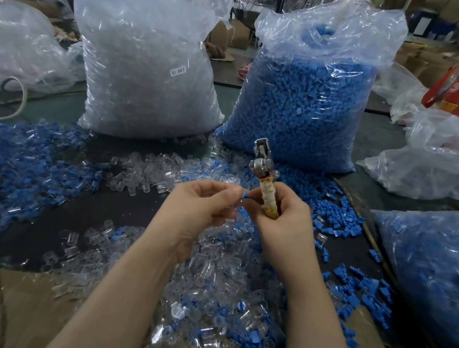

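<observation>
My right hand grips a small tool by its yellow wrapped handle, its metal head pointing up. At its fingertips it also touches a small blue plastic part. My left hand pinches the clear plastic part that meets the blue one. Both hands hover above a heap of loose clear parts and blue parts on the dark table.
A tall bag of clear parts and a tall bag of blue parts stand behind the hands. Another blue-filled bag lies at the right. Mixed parts pile up at the left, cardboard lies along the near edge.
</observation>
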`<state>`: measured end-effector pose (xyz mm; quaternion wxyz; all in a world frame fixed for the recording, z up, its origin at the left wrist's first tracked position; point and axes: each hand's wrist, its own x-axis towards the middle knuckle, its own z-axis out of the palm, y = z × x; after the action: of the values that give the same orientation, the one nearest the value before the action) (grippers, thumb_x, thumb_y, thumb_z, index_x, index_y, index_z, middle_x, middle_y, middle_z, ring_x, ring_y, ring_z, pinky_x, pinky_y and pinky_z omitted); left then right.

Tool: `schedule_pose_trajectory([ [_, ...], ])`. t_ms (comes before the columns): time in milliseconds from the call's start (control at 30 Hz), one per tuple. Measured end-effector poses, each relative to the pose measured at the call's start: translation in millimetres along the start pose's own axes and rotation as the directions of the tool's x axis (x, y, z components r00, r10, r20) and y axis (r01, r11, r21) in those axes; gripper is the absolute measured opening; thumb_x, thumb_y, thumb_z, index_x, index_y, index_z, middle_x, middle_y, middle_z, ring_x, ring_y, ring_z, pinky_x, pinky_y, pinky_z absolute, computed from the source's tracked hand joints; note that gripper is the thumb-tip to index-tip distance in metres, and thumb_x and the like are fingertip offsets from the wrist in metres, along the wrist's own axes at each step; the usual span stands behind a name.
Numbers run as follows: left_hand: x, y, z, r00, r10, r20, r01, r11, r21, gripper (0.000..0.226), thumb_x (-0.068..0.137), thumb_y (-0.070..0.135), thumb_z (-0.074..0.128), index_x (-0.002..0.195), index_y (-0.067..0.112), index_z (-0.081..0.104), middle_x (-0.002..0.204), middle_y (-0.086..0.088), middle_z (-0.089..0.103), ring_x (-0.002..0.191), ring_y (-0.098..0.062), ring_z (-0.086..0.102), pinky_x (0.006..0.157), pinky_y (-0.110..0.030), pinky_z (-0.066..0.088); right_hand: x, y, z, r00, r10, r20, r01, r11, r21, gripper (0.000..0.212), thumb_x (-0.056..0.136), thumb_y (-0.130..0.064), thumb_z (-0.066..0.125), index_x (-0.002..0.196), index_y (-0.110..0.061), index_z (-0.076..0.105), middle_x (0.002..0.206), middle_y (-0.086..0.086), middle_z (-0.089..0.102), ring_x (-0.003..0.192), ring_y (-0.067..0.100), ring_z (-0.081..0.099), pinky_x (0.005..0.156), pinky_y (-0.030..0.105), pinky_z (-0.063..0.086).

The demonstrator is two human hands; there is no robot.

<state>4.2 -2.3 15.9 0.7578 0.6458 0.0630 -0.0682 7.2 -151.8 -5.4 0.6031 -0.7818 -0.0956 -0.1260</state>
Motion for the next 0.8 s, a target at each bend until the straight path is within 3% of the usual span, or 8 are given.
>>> schedule_pose_trajectory([
  [200,0.8,-2.1,2.0,1.000,0.029,-0.009,-0.029,0.999,-0.022,0.018,0.085,-0.005,0.067,0.099,0.003,0.073,0.081,-0.007,0.075,0.072,-0.011,0.069,0.072,-0.020,0.059,0.5,0.8,1.6,1.000,-0.009,-0.024,0.009,1.000,0.006,0.020,0.089,-0.012,0.070,0.080,-0.028,0.063,0.065,-0.018,0.062,0.058,-0.003,0.054,0.055,0.010,0.042],
  [400,-0.8,-7.9,8.8,0.987,0.125,-0.097,-0.114,0.987,0.112,0.023,0.083,-0.006,0.069,0.098,0.010,0.076,0.087,-0.007,0.076,0.080,-0.013,0.071,0.072,-0.018,0.057,0.5,0.4,3.2,0.999,-0.029,-0.032,0.029,0.999,0.026,0.023,0.089,-0.011,0.070,0.079,-0.030,0.062,0.065,-0.019,0.062,0.058,-0.004,0.054,0.055,0.008,0.041],
  [500,-2.2,-7.4,13.2,0.978,0.160,-0.137,-0.152,0.986,0.065,0.033,0.080,-0.009,0.072,0.107,0.009,0.071,0.090,-0.008,0.074,0.079,-0.010,0.071,0.070,-0.017,0.057,0.7,0.4,2.8,0.999,-0.026,-0.033,0.027,0.999,0.024,0.021,0.089,-0.012,0.071,0.079,-0.028,0.062,0.064,-0.020,0.062,0.056,-0.004,0.054,0.054,0.008,0.040],
  [800,-4.2,-3.7,16.6,0.962,0.234,-0.141,-0.237,0.972,-0.001,0.033,0.083,-0.008,0.069,0.101,0.019,0.071,0.091,0.003,0.076,0.080,-0.001,0.071,0.068,-0.013,0.053,1.1,1.4,2.5,0.998,-0.024,-0.062,0.024,1.000,0.010,0.020,0.090,-0.017,0.071,0.078,-0.028,0.060,0.060,-0.021,0.058,0.054,-0.002,0.049,0.053,0.010,0.039],
])
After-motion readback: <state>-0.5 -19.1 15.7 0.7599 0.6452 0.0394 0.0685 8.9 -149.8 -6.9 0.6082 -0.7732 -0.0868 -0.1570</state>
